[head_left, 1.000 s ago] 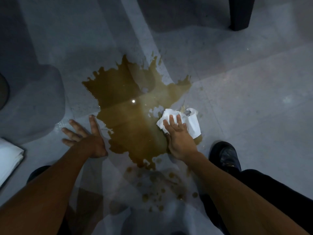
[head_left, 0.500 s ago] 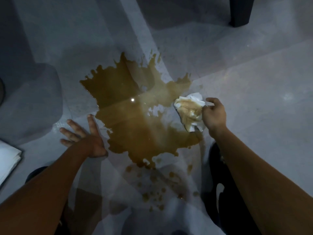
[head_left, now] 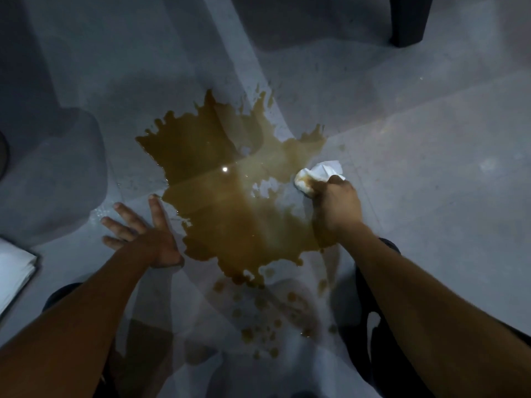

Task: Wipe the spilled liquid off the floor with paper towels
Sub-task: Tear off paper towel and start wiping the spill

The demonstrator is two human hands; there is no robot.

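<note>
Presently the right hand grips a wadded paper towel, fingers curled round it, at the spill's right edge. The wad looks soft, light, partly soaked, and likely to tear. The left hand rests flat, fingers spread, beside the spill. Bare floor lies open rightward.

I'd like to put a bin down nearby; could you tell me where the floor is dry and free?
Free: the grey floor right of the right hand and its paper towel, and beyond the brown puddle, short of the dark furniture leg. Crowded: the left hand, the paper towel stack, and the droplets nearest the person.
</note>
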